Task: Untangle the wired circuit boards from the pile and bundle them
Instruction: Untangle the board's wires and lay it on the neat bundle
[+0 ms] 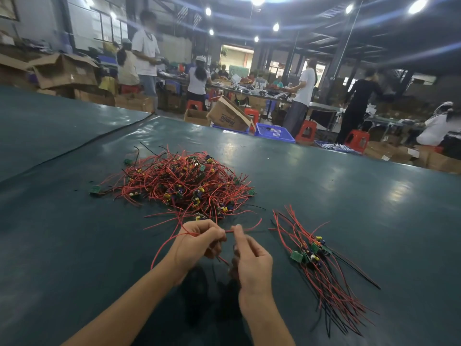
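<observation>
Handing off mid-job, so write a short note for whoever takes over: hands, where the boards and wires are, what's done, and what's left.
Left hand: pinches a red wire running back to the pile.
Right hand: pinches the same wire just beside it. Whether a board hangs below is too blurred to tell.
Pile: a tangled heap of boards and wires ahead of the hands on the green table.
Done: a bunch of freed boards lies to the right, wires roughly lined up.
Left: most of the pile. No tie shows on the bunch.
</observation>
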`<state>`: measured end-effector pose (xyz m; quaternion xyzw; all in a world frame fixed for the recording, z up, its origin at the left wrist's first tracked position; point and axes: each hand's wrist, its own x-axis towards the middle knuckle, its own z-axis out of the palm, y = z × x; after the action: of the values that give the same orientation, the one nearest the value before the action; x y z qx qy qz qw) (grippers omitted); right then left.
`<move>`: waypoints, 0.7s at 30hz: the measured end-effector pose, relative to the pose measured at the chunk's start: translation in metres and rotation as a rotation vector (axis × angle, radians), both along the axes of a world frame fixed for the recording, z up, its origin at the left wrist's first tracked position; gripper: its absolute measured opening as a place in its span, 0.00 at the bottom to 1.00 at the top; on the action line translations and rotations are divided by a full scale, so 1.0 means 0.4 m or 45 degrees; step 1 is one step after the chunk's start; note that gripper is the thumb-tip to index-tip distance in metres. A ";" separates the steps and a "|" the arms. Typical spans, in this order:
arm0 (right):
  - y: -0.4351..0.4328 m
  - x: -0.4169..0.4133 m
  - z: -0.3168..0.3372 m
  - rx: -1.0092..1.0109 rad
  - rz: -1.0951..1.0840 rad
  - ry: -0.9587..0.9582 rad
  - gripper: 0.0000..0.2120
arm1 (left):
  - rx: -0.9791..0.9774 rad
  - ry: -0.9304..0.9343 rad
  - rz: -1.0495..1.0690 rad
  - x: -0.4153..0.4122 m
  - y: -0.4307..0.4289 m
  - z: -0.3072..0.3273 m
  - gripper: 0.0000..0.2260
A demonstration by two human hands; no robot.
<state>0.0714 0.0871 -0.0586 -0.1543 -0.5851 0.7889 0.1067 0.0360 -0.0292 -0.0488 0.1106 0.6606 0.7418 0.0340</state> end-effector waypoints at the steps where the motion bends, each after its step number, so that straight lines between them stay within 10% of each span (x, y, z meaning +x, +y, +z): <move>1: -0.007 0.001 -0.002 0.029 0.015 0.014 0.13 | -0.046 0.010 -0.043 0.002 0.001 -0.002 0.19; 21: 0.089 0.004 0.047 -0.701 -0.143 0.076 0.13 | 0.158 -0.113 -0.040 -0.005 -0.021 0.010 0.08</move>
<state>0.0730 0.1228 -0.0397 -0.1862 -0.3360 0.9153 0.1215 0.0340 -0.0378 -0.0448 0.0900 0.6093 0.7849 0.0678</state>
